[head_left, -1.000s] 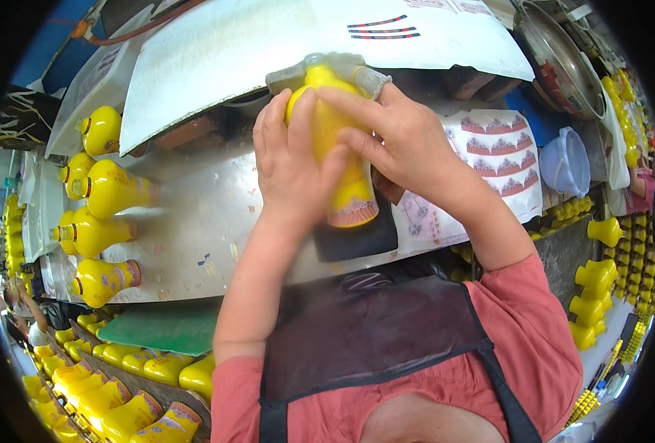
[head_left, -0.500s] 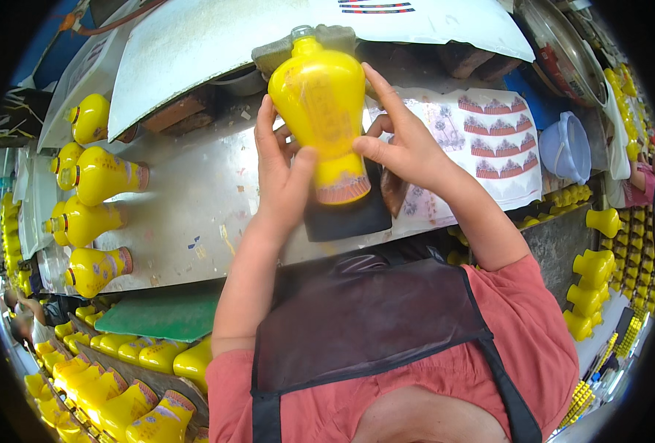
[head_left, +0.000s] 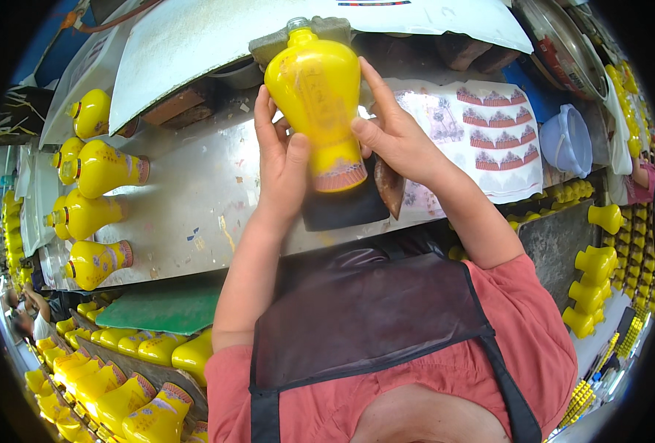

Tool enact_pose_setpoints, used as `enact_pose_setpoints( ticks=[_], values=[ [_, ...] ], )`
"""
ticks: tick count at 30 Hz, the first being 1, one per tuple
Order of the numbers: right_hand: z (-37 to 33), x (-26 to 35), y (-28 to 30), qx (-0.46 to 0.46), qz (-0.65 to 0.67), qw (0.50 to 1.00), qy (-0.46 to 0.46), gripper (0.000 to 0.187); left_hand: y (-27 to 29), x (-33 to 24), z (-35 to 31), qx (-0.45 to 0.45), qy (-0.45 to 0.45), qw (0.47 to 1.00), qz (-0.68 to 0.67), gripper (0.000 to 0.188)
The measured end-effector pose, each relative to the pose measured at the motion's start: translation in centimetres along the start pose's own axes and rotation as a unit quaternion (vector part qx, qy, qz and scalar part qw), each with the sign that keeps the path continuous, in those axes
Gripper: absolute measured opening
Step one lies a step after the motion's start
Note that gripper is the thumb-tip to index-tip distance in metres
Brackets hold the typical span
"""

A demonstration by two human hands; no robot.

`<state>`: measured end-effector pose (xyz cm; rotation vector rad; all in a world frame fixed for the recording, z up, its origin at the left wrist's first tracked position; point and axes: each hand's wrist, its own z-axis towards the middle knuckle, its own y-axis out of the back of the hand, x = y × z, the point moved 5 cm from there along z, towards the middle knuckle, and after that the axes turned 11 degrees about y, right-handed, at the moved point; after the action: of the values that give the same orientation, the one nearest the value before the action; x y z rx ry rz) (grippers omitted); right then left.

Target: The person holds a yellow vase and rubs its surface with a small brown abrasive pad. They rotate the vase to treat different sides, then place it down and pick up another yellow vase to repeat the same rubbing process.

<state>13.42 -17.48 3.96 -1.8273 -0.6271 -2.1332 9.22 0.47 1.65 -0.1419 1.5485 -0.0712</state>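
Observation:
A glossy yellow bottle (head_left: 315,85) with a clear glass neck lies between my two hands, neck pointing away from me. Patterned decals show on its front, and a reddish-purple band rings its base. My left hand (head_left: 279,151) grips its left side, with the thumb near the lower body. On the other side my right hand (head_left: 397,140) holds it, thumb on the front and index finger along the shoulder. Behind the neck is a grey cloth pad (head_left: 267,48). Under the base sits a black block (head_left: 346,213), and a brown pointed scraper-like piece (head_left: 389,190) is beside it.
Several finished yellow bottles (head_left: 109,172) lie at the metal table's left. A decal sheet (head_left: 515,188) is on the right, beside a pale blue bucket (head_left: 566,140). A white board (head_left: 187,44) spans the back. Racked bottles (head_left: 157,417) stand lower left, near a green board (head_left: 161,306).
The bottle and both hands sit slightly higher in the picture, partly from a small view shift. The brown piece by my right hand shows more. Both hands still hold the bottle.

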Motion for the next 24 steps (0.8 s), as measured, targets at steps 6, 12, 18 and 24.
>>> enact_pose_setpoints(
  ticks=[6, 12, 18, 24],
  values=[
    [0.19, -0.59, -0.60, -0.027, -0.058, 0.997, 0.035, 0.091, -0.34, 0.07, 0.21, -0.033, -0.010, 0.999, 0.012, 0.084],
    [0.18, -0.59, -0.57, -0.025, -0.060, 0.997, 0.028, 0.093, -0.28, -0.07, 0.21, -0.032, -0.011, 0.999, -0.002, 0.087],
    [0.05, -0.58, -0.64, -0.024, -0.062, 0.998, 0.022, 0.094, -0.21, 0.06, 0.24, -0.031, -0.011, 0.999, 0.007, 0.087],
    [0.21, -0.65, -0.41, -0.021, -0.053, 0.998, 0.028, 0.091, -0.03, 0.24, 0.26, -0.029, -0.009, 1.000, 0.001, 0.084]
  ],
)
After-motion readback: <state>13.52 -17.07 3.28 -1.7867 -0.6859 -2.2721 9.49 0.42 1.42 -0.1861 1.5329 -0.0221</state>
